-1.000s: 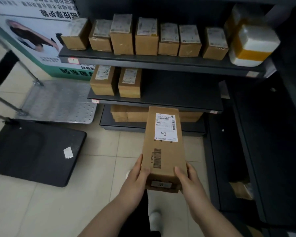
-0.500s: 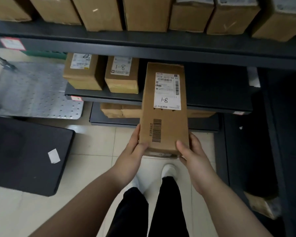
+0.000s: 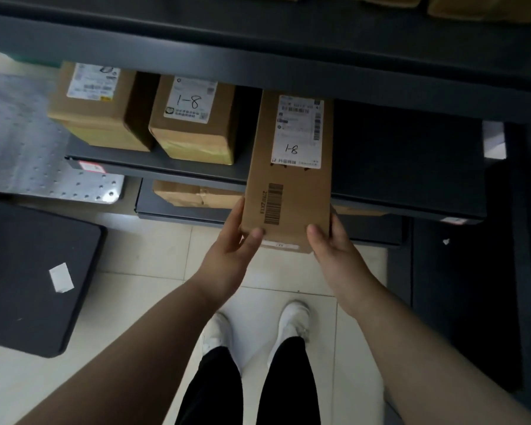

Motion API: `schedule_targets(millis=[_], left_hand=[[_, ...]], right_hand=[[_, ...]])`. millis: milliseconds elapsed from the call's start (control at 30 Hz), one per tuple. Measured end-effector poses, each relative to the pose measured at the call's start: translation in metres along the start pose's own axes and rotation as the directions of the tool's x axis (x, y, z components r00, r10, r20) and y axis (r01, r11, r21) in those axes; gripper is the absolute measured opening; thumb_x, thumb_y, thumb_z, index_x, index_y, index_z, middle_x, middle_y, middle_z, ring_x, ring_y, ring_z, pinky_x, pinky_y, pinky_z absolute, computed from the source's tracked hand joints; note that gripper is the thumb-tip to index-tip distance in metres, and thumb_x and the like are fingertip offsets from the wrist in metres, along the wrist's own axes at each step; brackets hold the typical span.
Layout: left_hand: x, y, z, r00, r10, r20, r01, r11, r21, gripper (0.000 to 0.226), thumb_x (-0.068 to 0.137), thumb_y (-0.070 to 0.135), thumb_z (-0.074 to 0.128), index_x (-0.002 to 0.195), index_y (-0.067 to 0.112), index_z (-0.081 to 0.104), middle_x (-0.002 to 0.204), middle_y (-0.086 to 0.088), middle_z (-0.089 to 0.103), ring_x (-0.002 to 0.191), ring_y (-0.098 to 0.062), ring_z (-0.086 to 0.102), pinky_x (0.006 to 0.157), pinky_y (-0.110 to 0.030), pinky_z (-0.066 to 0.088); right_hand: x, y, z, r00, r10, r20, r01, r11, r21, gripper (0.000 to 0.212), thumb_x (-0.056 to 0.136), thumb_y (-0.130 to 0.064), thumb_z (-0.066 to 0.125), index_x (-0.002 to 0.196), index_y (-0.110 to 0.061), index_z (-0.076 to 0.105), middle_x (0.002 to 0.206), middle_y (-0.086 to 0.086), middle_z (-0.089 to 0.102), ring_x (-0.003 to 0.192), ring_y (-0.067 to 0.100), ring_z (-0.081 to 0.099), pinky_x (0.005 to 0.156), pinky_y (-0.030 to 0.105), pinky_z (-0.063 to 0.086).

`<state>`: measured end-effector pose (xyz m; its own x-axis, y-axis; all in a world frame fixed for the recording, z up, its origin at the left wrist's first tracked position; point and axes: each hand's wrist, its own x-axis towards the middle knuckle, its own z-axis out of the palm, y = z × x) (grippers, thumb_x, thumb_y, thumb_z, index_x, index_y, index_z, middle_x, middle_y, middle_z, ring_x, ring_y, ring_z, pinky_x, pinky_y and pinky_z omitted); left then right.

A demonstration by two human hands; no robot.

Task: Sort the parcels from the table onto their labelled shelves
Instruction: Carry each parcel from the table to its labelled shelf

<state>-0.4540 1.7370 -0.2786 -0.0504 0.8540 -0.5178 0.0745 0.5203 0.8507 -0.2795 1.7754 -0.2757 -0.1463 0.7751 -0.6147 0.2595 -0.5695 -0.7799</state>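
Observation:
A long brown cardboard parcel (image 3: 292,185) with a white label marked "1-8" is held at its near end by both hands. My left hand (image 3: 238,240) grips its left corner, thumb on top. My right hand (image 3: 330,243) grips its right corner. The parcel's far end reaches in over the middle shelf (image 3: 411,167), under the upper shelf's edge. On that shelf to the left stand a box marked "1-8" (image 3: 193,121) and another labelled box (image 3: 95,108).
The upper shelf's dark front edge (image 3: 258,59) overhangs the parcel. A bottom shelf (image 3: 178,210) holds a flat brown box (image 3: 193,194). A metal trolley deck (image 3: 43,161) and a black platform (image 3: 28,277) lie on the tiled floor at left. My feet stand below the hands.
The view has dropped and come closer to the shelves. Both hands have pushed the parcel forward, and its far end now lies over the middle shelf beside the other "1-8" box.

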Motion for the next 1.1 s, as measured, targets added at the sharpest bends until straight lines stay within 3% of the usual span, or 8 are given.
schedule_targets(millis=[167, 300, 533, 700, 800, 867, 967, 1100], left_hand=[[0.045, -0.001, -0.008, 0.998, 0.061, -0.013, -0.058, 0.983, 0.174, 0.077, 0.083, 0.065, 0.046, 0.149, 0.041, 0.015, 0.139, 0.010, 0.051, 0.128, -0.012, 0.047, 0.108, -0.049, 0.036], [0.069, 0.009, -0.011, 0.995, 0.100, -0.016, -0.091, 0.957, 0.275, 0.076, 0.084, 0.065, 0.041, 0.149, 0.037, 0.014, 0.141, 0.006, 0.049, 0.130, -0.016, 0.046, 0.106, -0.049, 0.039], [0.093, 0.029, -0.019, 0.996, 0.088, 0.022, -0.090, 0.908, 0.410, 0.062, 0.099, 0.039, 0.042, 0.151, 0.027, 0.011, 0.139, -0.002, 0.050, 0.125, -0.024, 0.049, 0.104, -0.045, 0.042], [0.109, 0.039, -0.017, 0.998, 0.063, -0.029, -0.041, 0.873, 0.486, 0.059, 0.101, 0.036, 0.039, 0.152, 0.024, 0.012, 0.137, -0.006, 0.052, 0.121, -0.027, 0.052, 0.094, -0.036, 0.044], [0.111, 0.046, -0.015, 0.998, 0.005, -0.067, 0.033, 0.833, 0.552, 0.059, 0.101, 0.038, 0.036, 0.153, 0.022, 0.011, 0.138, -0.010, 0.051, 0.118, -0.029, 0.054, 0.085, -0.032, 0.043], [0.101, 0.052, -0.015, 0.996, 0.066, -0.063, -0.014, 0.794, 0.608, 0.065, 0.102, 0.035, 0.035, 0.154, 0.019, 0.000, 0.153, -0.010, 0.032, 0.133, -0.027, 0.042, 0.100, -0.035, 0.042], [0.074, 0.056, -0.019, 0.974, 0.223, 0.051, -0.168, 0.549, 0.819, 0.065, 0.103, 0.034, 0.028, 0.151, 0.016, -0.012, 0.160, -0.001, -0.012, 0.147, -0.016, -0.005, 0.119, -0.031, 0.008], [0.051, 0.044, -0.018, 0.942, 0.202, 0.269, -0.300, 0.142, 0.943, 0.061, 0.102, 0.035, 0.015, 0.144, 0.016, -0.025, 0.149, -0.003, -0.034, 0.141, -0.016, -0.027, 0.117, -0.033, -0.011]], right_hand=[[0.043, -0.010, 0.003, 1.000, -0.028, -0.014, 0.027, 0.997, -0.076, 0.057, 0.098, -0.038, 0.043, 0.149, -0.039, 0.016, 0.141, -0.013, 0.043, 0.121, 0.004, 0.042, 0.098, 0.024, 0.030], [0.068, -0.018, 0.001, 0.999, -0.049, -0.019, 0.045, 0.988, -0.148, 0.060, 0.097, -0.047, 0.039, 0.149, -0.039, 0.011, 0.146, -0.006, 0.040, 0.129, 0.017, 0.042, 0.109, 0.040, 0.033], [0.087, -0.029, 0.000, 0.997, -0.067, -0.041, 0.056, 0.972, -0.227, 0.055, 0.097, -0.050, 0.035, 0.147, -0.042, 0.015, 0.143, -0.002, 0.043, 0.126, 0.023, 0.044, 0.102, 0.041, 0.035], [0.098, -0.040, 0.000, 0.993, -0.092, -0.070, 0.066, 0.948, -0.311, 0.055, 0.098, -0.050, 0.033, 0.148, -0.035, 0.017, 0.138, 0.001, 0.048, 0.121, 0.024, 0.050, 0.090, 0.034, 0.037], [0.096, -0.048, 0.003, 0.970, -0.157, -0.185, 0.047, 0.870, -0.491, 0.062, 0.098, -0.049, 0.031, 0.152, -0.029, 0.007, 0.153, 0.006, 0.030, 0.129, 0.029, 0.043, 0.095, 0.040, 0.042], [0.083, -0.054, 0.005, 0.940, -0.250, -0.231, 0.052, 0.775, -0.630, 0.062, 0.099, -0.045, 0.029, 0.152, -0.025, 0.003, 0.160, 0.000, 0.009, 0.141, 0.027, 0.027, 0.105, 0.042, 0.037], [0.056, -0.053, 0.007, 0.911, -0.402, -0.094, 0.151, 0.536, -0.830, 0.060, 0.101, -0.041, 0.024, 0.152, -0.019, 0.002, 0.160, -0.001, -0.008, 0.146, 0.016, -0.002, 0.118, 0.036, 0.011], [0.032, -0.036, 0.013, 0.947, -0.301, 0.108, 0.188, 0.250, -0.950, 0.061, 0.098, -0.046, 0.012, 0.143, -0.020, -0.021, 0.148, -0.004, -0.030, 0.136, 0.010, -0.028, 0.113, 0.030, -0.015]])
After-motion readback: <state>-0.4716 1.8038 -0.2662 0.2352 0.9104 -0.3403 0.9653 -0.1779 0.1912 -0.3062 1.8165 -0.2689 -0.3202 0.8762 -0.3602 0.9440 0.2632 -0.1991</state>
